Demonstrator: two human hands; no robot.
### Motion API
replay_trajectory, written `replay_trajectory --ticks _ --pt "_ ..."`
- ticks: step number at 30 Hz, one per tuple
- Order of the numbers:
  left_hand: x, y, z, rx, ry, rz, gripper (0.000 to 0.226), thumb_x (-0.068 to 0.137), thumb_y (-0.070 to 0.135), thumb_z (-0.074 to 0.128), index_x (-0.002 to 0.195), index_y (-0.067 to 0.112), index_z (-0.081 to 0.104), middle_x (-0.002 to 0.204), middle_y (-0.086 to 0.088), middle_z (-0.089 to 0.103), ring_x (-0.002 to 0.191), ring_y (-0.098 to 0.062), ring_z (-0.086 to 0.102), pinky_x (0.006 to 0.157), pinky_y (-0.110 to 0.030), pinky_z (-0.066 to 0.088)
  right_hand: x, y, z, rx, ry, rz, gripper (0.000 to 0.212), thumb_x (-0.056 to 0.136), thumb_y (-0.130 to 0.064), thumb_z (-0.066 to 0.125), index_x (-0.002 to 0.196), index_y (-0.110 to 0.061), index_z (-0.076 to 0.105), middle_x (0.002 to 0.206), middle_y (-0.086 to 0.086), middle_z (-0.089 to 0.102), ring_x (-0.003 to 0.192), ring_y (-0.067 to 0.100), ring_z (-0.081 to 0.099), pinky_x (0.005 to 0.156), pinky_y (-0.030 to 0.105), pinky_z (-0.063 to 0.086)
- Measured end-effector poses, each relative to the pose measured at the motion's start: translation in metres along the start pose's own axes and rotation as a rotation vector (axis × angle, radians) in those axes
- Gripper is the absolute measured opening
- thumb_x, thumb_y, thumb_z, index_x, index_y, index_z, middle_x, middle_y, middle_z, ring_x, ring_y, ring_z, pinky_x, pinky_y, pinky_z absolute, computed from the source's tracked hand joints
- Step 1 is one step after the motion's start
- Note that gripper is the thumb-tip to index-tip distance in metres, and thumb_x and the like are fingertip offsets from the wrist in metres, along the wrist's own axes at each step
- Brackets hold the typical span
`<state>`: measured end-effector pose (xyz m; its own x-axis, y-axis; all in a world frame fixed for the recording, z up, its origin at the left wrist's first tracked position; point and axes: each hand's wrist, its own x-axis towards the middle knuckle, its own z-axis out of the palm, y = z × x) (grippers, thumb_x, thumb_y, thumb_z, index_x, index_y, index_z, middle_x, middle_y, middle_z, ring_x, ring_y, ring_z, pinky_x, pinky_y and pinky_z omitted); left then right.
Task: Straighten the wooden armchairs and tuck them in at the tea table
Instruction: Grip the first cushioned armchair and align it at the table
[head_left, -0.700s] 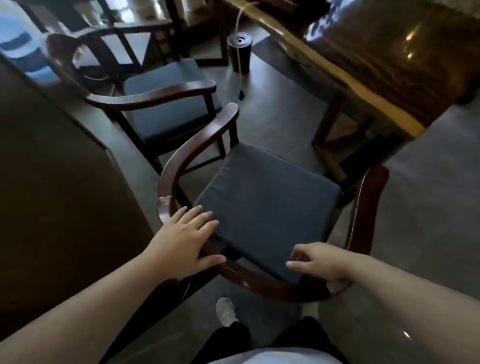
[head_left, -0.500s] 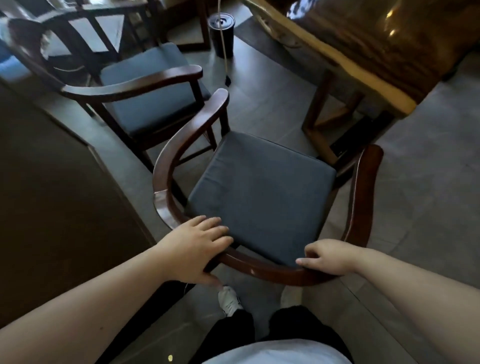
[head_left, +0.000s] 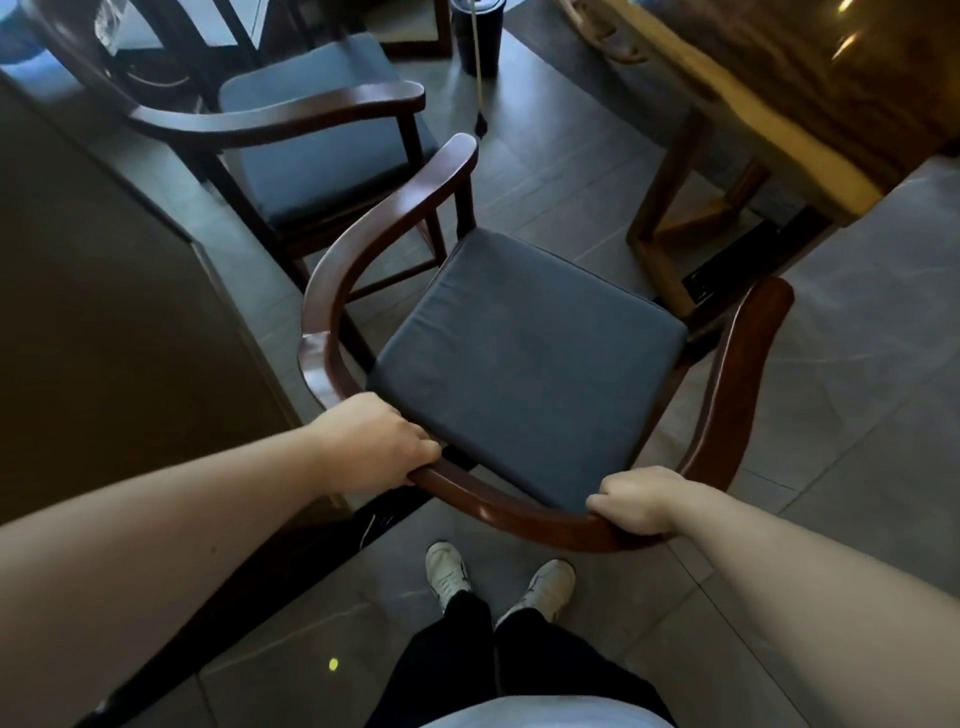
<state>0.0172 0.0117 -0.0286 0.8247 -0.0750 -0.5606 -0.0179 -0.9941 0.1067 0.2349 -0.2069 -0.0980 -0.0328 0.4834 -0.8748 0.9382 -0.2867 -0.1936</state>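
Observation:
A dark wooden armchair (head_left: 519, 512) with a navy seat cushion (head_left: 524, 358) stands right in front of me, its curved backrest nearest. My left hand (head_left: 374, 444) grips the left end of that backrest. My right hand (head_left: 641, 501) grips its right part. The chair is turned at an angle to the tea table (head_left: 810, 130), a thick slab top with a pale edge at the upper right; its front right corner lies near the table's leg (head_left: 660, 244). A second armchair (head_left: 291, 117) with the same cushion stands behind it at the upper left.
A dark cabinet or counter (head_left: 104, 322) runs along the left, close to the near chair's left arm. A black cylindrical bin (head_left: 475, 36) stands on the tiled floor at the top, with a thin cord hanging before it. My feet (head_left: 498, 579) are just behind the chair.
Both hands have gone from resting on the backrest with fingers spread to closing tightly around it. The view has shifted so the chair sits more centred and the table edge nearer.

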Motion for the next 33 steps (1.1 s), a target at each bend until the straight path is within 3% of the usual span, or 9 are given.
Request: replay_trajectory --ticks 2,6,14,24,33 --pt "0.001 -0.002 -0.007 0.031 -0.025 -0.032 0.020 0.092 0.042 0.048 0.109 0.034 0.055 0.102 0.013 0.063 0.094 -0.016 0.062 0.074 -0.030 0.048 0.000 0.002 0.005 -0.070 0.083 0.020 0.034 0.104 -0.031 0.024 0.098 -0.017 0.054 0.117 0.011 0.060 0.104 0.028 0.055 0.077 0.035 0.034" --pt "0.002 -0.007 -0.021 0.066 -0.001 -0.041 0.022 0.092 0.046 0.046 0.108 0.034 0.057 0.098 0.013 0.064 0.089 -0.014 0.062 0.070 -0.031 0.049 -0.003 0.003 0.000 -0.147 0.116 -0.017 0.031 0.105 -0.021 0.027 0.116 -0.014 0.055 0.125 0.011 0.056 0.113 0.030 0.054 0.079 0.036 0.036" --pt "0.007 -0.016 -0.026 0.095 0.043 0.000 0.025 0.092 0.050 0.047 0.109 0.034 0.056 0.096 0.014 0.064 0.085 -0.013 0.061 0.066 -0.029 0.044 -0.006 0.007 -0.011 -0.193 0.135 -0.026 0.028 0.106 -0.018 0.031 0.119 -0.012 0.056 0.124 0.012 0.057 0.113 0.029 0.054 0.078 0.035 0.036" --pt "-0.003 -0.037 -0.013 0.112 -0.044 -0.017 0.026 0.092 0.047 0.046 0.112 0.033 0.053 0.103 0.012 0.065 0.094 -0.015 0.062 0.077 -0.039 0.053 0.004 -0.014 -0.003 -0.126 0.221 -0.019 0.032 0.102 -0.015 0.028 0.117 -0.011 0.056 0.126 0.012 0.057 0.116 0.033 0.053 0.085 0.042 0.042" --pt "-0.036 -0.060 -0.002 0.112 -0.157 -0.040 0.034 0.094 0.043 0.046 0.125 0.032 0.050 0.123 0.008 0.063 0.114 -0.015 0.057 0.096 -0.040 0.046 0.017 -0.066 0.010 -0.055 0.334 -0.029 0.033 0.097 -0.010 0.030 0.113 -0.011 0.058 0.125 0.011 0.059 0.114 0.035 0.056 0.076 0.039 0.039"
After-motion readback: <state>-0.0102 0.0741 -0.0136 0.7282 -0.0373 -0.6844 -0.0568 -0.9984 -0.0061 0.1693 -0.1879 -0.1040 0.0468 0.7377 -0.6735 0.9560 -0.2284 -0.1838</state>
